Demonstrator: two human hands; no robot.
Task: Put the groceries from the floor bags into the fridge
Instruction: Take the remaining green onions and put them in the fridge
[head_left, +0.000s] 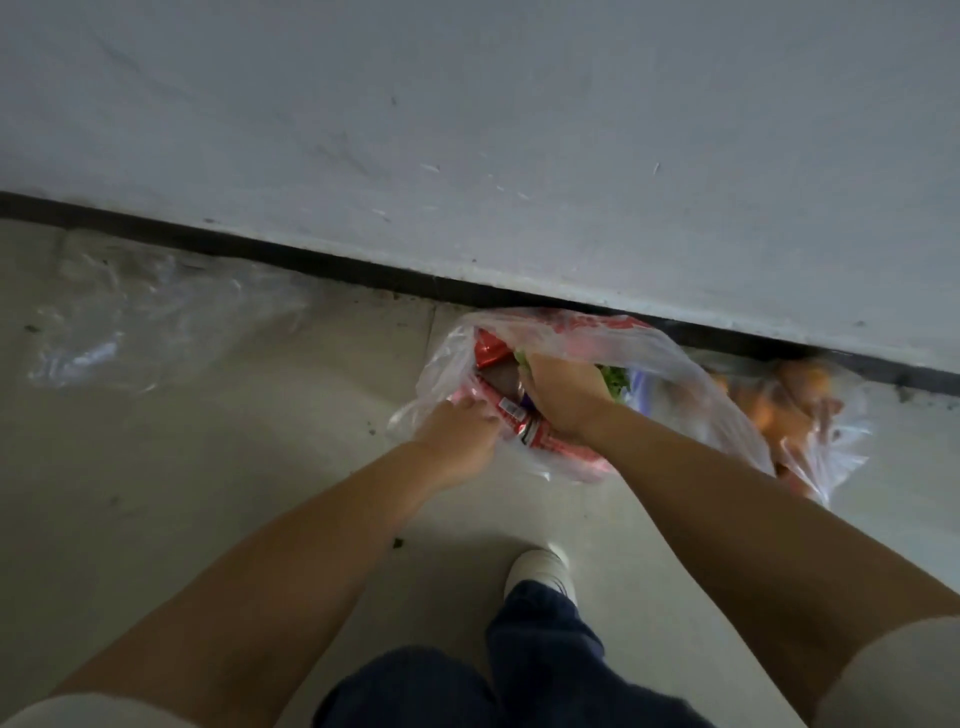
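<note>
Grey wall (467, 104) fills the upper half of the frame, and pale floor (182, 467) the lower half, split by a dark skirting line. Crumpled clear plastic (130, 317) lies at the left edge of the floor. Right of centre, against the skirting, sits your red-printed shopping bag (561, 332), and touching it on the right is a clear bag of orange produce (789, 405), blurred, possibly oranges.

Your right hand (561, 395) is down inside the shopping bag, fingers curled over leafy greens (613, 384); whether that grip has closed round them you cannot tell, since the fingertips are hidden. Your left hand (462, 441) pinches the near rim of the bag, holding the mouth open over a red packet (488, 348) and other packets.

The fridge is out of view, so nothing is stowed from this bag yet, by my judgement. Lift slowly: thin film may tear or rise with the greens and spill the packets. Leaves could bruise or snap under a hard squeeze. Your white shoe (540, 571) stands near the bag; mind it when you turn.
</note>
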